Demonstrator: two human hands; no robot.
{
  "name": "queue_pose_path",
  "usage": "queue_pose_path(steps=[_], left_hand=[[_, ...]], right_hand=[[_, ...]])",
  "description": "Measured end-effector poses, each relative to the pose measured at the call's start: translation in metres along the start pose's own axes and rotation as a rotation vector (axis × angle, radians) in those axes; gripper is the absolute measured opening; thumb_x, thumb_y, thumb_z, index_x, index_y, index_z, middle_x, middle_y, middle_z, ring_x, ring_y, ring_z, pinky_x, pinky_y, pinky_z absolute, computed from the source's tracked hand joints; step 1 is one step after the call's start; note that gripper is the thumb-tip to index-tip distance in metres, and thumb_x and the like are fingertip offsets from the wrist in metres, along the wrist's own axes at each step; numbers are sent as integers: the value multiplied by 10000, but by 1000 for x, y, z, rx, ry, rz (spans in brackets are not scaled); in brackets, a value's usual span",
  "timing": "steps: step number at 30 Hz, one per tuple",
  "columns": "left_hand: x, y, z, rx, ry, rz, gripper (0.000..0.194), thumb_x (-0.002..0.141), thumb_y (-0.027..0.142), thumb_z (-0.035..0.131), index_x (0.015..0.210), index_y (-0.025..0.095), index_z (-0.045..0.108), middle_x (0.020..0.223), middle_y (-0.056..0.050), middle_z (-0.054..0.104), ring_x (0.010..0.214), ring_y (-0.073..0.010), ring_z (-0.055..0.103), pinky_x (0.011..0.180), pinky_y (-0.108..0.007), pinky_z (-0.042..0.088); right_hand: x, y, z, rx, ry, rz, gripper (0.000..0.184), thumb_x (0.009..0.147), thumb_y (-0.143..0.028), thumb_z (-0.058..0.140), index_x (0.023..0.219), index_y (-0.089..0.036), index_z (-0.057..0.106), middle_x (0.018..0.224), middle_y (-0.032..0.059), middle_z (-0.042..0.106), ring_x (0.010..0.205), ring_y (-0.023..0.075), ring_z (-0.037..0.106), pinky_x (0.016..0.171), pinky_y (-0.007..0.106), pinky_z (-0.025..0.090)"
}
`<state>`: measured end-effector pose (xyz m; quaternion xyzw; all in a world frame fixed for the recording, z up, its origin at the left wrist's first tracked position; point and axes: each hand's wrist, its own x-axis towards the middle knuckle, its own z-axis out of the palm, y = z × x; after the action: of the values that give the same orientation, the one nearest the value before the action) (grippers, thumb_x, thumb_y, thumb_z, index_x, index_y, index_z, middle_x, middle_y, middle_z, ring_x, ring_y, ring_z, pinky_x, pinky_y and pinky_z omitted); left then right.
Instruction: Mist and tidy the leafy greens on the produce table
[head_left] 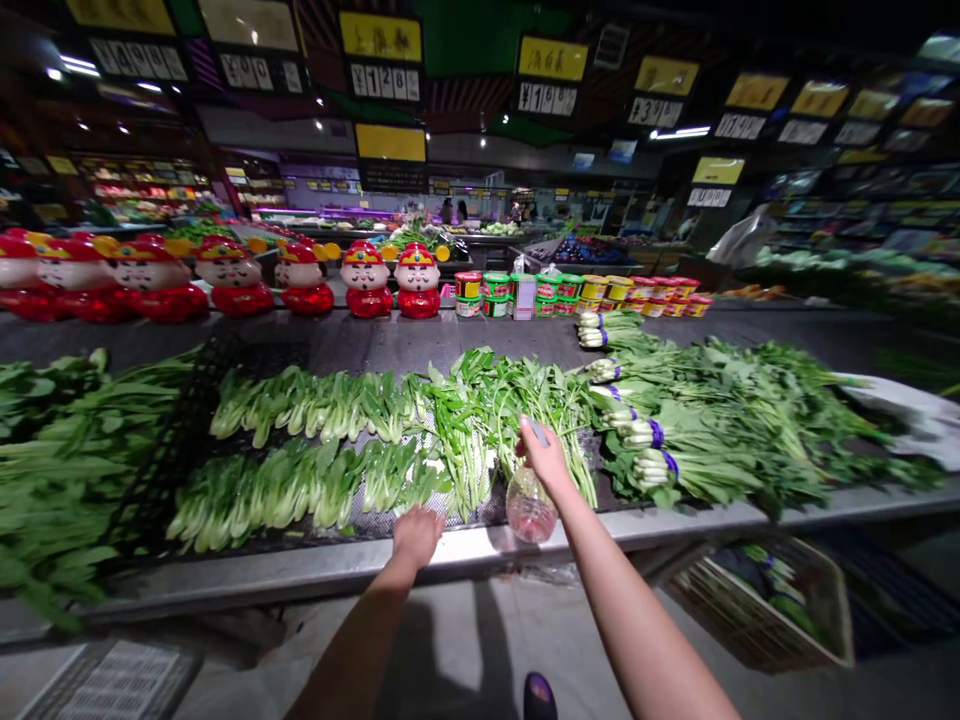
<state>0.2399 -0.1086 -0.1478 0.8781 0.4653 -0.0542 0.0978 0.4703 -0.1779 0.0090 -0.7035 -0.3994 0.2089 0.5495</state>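
Observation:
My right hand (pixel 545 457) is closed round a clear plastic bottle (pixel 530 508), which hangs below the hand, in front of a pile of leafy greens (pixel 495 410). My left hand (pixel 417 535) rests on the metal front edge of the display counter (pixel 300 565), just before the bok choy rows (pixel 315 480); its fingers curl down and nothing shows in them. Both arms reach forward from the bottom of the view.
Bundled greens with purple bands (pixel 660 450) lie to the right, long-stemmed greens (pixel 67 450) to the left. Red figurine jars (pixel 367 280) and stacked tins (pixel 577 292) line the back. A crate (pixel 772 600) stands under the counter at right. More stalls and price signs lie beyond.

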Motion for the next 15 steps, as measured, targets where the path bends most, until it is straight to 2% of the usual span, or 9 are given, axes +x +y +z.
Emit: queue_pose_path(steps=[4, 10, 15], left_hand=[[-1, 1, -7, -9, -20, -18, 514, 1006, 380, 239, 1087, 164, 698, 1227, -131, 696, 1295, -269, 525, 1074, -382, 382], [-4, 6, -20, -52, -24, -76, 452, 989, 379, 288, 1221, 167, 614, 1182, -133, 705, 1105, -253, 645, 933, -362, 472], [0, 32, -22, -75, 74, -40, 418, 985, 337, 303, 1143, 161, 647, 1215, -139, 687, 1167, -257, 610, 1018, -374, 430]], right_hand=[[13, 5, -9, 1, -11, -7, 578, 818, -747, 453, 740, -205, 640, 781, 85, 707, 689, 233, 646, 558, 345, 504], [34, 14, -31, -24, -95, 1, 501, 836, -685, 467, 793, -222, 656, 841, 74, 713, 729, 232, 650, 606, 366, 529], [48, 32, -41, -39, -139, -25, 507, 836, -669, 474, 852, -203, 671, 895, 94, 713, 752, 235, 650, 629, 377, 528]])
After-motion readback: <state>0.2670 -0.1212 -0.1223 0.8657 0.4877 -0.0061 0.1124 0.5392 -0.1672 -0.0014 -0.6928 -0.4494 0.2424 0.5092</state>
